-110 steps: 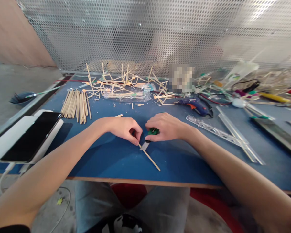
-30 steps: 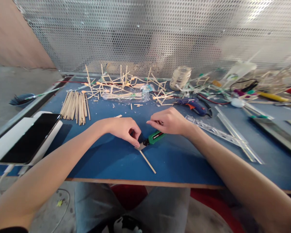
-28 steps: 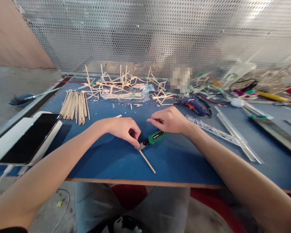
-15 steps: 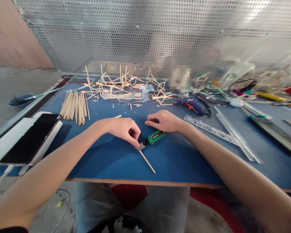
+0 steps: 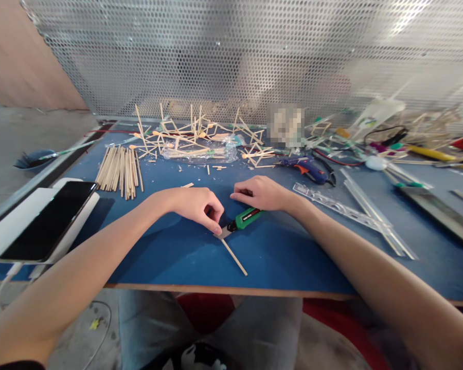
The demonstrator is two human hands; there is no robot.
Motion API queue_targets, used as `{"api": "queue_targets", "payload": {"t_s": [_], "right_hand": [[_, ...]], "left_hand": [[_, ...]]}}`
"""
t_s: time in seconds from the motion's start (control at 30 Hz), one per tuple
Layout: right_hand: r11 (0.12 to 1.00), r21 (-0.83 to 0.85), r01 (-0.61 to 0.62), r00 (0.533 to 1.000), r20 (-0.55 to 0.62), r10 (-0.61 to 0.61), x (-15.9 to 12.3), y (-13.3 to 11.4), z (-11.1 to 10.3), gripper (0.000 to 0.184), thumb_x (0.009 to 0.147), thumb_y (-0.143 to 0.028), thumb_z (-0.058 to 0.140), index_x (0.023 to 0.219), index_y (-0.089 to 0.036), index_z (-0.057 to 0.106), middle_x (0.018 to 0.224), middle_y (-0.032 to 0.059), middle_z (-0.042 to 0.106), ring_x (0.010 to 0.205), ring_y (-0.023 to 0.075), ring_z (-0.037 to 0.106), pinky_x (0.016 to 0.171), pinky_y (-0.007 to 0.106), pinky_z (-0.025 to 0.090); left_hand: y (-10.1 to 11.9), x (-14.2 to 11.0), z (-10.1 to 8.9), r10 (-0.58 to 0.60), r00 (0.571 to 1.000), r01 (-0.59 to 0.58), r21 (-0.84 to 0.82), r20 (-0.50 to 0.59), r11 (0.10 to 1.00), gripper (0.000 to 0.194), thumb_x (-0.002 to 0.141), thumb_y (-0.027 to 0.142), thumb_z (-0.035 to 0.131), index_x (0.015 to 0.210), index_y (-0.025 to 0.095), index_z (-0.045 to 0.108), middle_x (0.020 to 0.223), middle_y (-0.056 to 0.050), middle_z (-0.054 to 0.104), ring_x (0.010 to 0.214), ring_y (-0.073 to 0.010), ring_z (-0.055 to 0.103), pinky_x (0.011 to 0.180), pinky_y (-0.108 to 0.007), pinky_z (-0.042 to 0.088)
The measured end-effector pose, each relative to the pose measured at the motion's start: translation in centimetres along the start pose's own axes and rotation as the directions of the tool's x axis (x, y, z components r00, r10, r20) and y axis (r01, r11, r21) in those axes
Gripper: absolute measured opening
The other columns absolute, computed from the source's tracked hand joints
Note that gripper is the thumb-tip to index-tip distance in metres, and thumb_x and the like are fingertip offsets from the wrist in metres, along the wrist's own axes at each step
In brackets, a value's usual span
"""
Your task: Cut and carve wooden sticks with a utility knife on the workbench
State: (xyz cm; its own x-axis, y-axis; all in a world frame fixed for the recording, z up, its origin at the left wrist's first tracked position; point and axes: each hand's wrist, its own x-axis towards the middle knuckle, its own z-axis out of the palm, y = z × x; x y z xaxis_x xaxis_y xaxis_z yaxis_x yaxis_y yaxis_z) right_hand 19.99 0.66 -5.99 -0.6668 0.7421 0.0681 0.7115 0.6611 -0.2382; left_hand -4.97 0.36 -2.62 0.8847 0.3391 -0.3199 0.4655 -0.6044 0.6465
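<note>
My left hand (image 5: 202, 208) is closed in a pinch, its fingertips at the upper end of a thin wooden stick (image 5: 234, 257) that slants toward the table's front edge. By those fingertips, the blade of a green utility knife (image 5: 248, 218) meets the stick; the blade's tip is partly hidden. The knife lies on the blue table (image 5: 170, 257) with its handle pointing right. Just behind the handle rests my right hand (image 5: 258, 192), fingers curled and thumb against them, with nothing visible inside. Its wrist side covers the handle's rear end.
A bundle of sticks (image 5: 120, 169) and a phone (image 5: 50, 221) lie at left. Stick frames (image 5: 193, 131) and plastic wrapping line the back. To the right are a glue gun (image 5: 308, 168), a clear ruler (image 5: 335, 208) and a dark tray (image 5: 440, 213). A perforated metal screen (image 5: 216, 61) stands behind.
Earlier my right hand gripped the knife over the stick; it has since let go, and the knife lies on the table. The right hand then lowered slightly leftward. My left hand stayed put.
</note>
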Motion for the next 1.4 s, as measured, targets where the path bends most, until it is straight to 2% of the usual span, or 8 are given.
{"api": "queue_targets", "payload": {"t_s": [1.4], "right_hand": [[1.000,0.003,-0.010,1.000,0.009,0.010,-0.02,-0.09,-0.03,0.037,0.099,-0.051,0.044,0.079,-0.025,0.061,0.065,-0.0025,0.058,0.059,0.0129,0.045,0.061,0.028,0.025]], "left_hand": [[0.07,-0.01,-0.04,-0.008,1.000,0.008,-0.001,-0.001,1.000,0.035,0.080,0.055,0.072,0.077,0.021,0.071,0.073,0.002,0.069,0.062,-0.0097,0.056,0.059,-0.024,0.035]]}}
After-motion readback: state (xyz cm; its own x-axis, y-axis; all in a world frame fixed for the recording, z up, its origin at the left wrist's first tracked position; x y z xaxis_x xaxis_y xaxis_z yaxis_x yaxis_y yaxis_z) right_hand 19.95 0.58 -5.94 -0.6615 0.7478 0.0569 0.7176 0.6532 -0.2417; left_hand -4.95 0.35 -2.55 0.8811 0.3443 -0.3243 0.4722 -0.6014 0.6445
